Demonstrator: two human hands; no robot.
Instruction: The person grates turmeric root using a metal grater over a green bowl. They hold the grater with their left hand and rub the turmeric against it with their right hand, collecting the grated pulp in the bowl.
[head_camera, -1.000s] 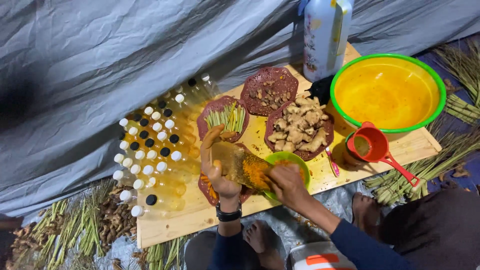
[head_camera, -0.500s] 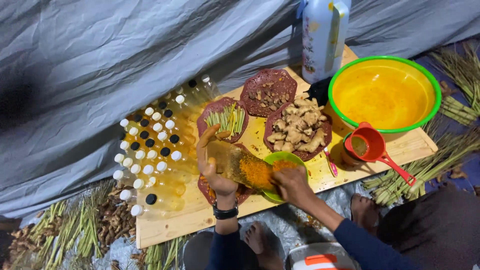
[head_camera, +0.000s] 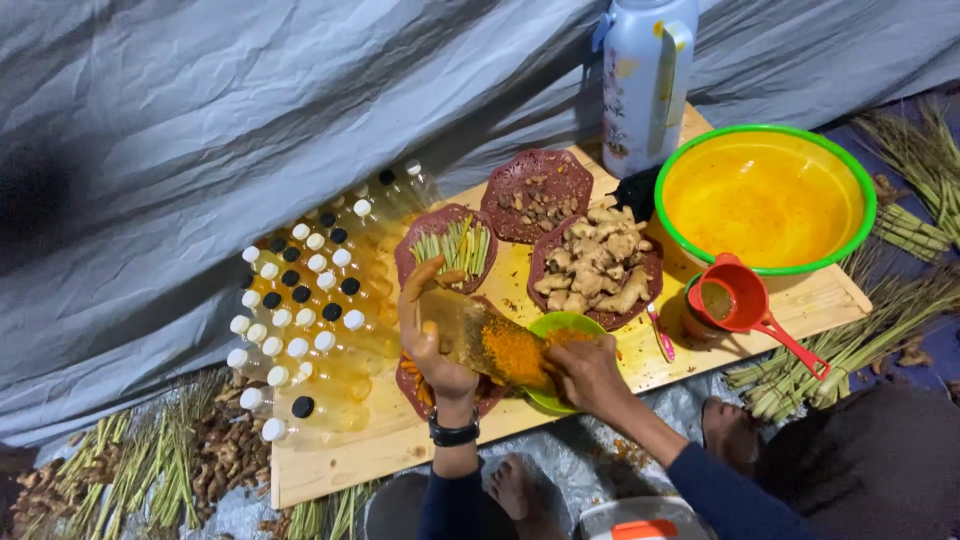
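On board (head_camera: 600, 400): three maroon plates (head_camera: 537, 180), one grater (head_camera: 480, 340), two hands (head_camera: 430, 350).

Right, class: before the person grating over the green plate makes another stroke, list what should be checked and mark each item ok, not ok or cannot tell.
1. Left hand grips the grater firmly: ok.
2. Grater's lower end sits over the green plate: ok.
3. Right hand presses a piece on the grater: cannot tell, the fingers hide it.
4. Fingertips clear of the grating face: cannot tell.
5. Bottles stand apart from the grater: ok.
6. Red funnel sits upright on its jar: ok.
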